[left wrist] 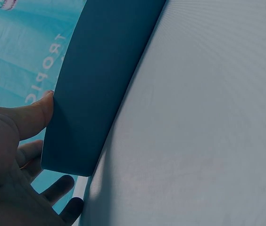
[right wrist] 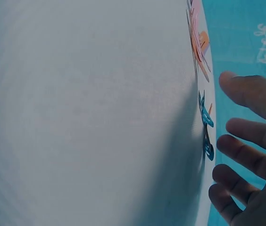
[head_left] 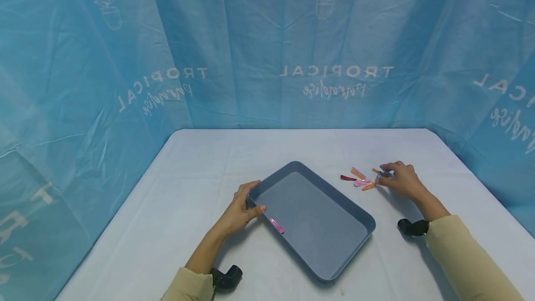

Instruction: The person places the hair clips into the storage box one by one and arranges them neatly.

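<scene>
A grey-blue rectangular tray [head_left: 311,222] lies slantwise on the table. My left hand [head_left: 238,210] holds its left corner, thumb on the near rim and fingers around the far side; in the left wrist view the thumb touches the tray wall [left wrist: 100,89]. Inside the tray, a pink snap hair clip [head_left: 277,225] leans by the near-left wall. To the right of the tray my right hand [head_left: 401,179] hovers over blue hair clips [right wrist: 207,117], thumb and fingers apart. Beside them lie a dark red clip [head_left: 348,178], pink clips [head_left: 362,183] and orange clips [head_left: 369,186].
A white cloth covers the table [head_left: 200,166]. Blue printed curtains [head_left: 251,50] hang behind it and along both sides. Black wrist cameras [head_left: 227,278] sit on both wrists.
</scene>
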